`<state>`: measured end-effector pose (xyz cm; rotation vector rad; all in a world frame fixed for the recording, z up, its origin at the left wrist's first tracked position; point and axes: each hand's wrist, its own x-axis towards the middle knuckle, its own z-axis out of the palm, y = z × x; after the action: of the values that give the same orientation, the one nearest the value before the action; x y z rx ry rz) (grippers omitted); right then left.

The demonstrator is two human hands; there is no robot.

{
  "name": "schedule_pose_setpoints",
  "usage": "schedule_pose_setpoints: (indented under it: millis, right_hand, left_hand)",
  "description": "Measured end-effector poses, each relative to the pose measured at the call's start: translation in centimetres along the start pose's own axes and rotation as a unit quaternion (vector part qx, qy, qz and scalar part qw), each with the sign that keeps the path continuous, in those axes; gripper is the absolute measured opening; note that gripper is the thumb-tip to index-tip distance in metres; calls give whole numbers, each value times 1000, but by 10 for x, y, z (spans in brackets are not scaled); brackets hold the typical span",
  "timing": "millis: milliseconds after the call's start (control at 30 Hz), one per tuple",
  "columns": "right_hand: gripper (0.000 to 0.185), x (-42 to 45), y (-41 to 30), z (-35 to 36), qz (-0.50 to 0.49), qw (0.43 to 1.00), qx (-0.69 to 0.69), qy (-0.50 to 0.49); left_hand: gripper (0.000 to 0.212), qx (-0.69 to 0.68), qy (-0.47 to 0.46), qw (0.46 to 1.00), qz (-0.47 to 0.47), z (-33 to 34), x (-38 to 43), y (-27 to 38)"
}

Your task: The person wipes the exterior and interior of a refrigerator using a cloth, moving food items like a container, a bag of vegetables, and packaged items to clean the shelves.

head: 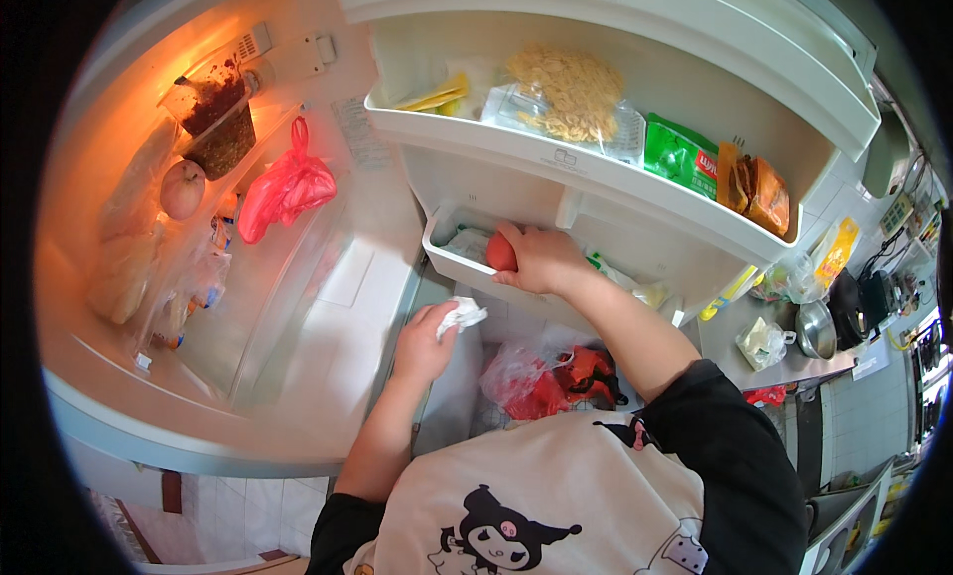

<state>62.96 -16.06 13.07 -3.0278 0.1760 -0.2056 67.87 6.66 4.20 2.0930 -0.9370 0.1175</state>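
Note:
My right hand (542,259) is curled round a smooth red round item (501,253), perhaps a fruit, at the small lower bin (465,266) of the open refrigerator door. A pale plastic bag lies in that bin to the item's left, and a white bag with green marks (629,281) lies to the right, partly behind my forearm. Lower and to the left, my left hand (426,344) holds a crumpled white tissue (461,314) in front of the refrigerator's opening. Above both hands, the wide door shelf (595,169) holds a clear bag of pale flakes (566,91) and a green packet (679,154).
Inside the lit refrigerator at left are a plastic container of dark food (220,121), an apple-like fruit (182,189) and a tied pink bag (289,192). Plastic bags (532,385) lie below the door. A counter with a metal bowl (816,329) stands at right.

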Motion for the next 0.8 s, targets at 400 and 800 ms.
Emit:
schedule_pose_setpoints:
  millis: [400,800]
  right_hand:
    - [68,-10,13,5,15,994,101,41]
    - [67,-30,12,8,-224,918,124,304]
  left_hand:
    - [33,-17,-34,994,101,22,17,41]
    - [31,18,-38,997,57,44,25,29]
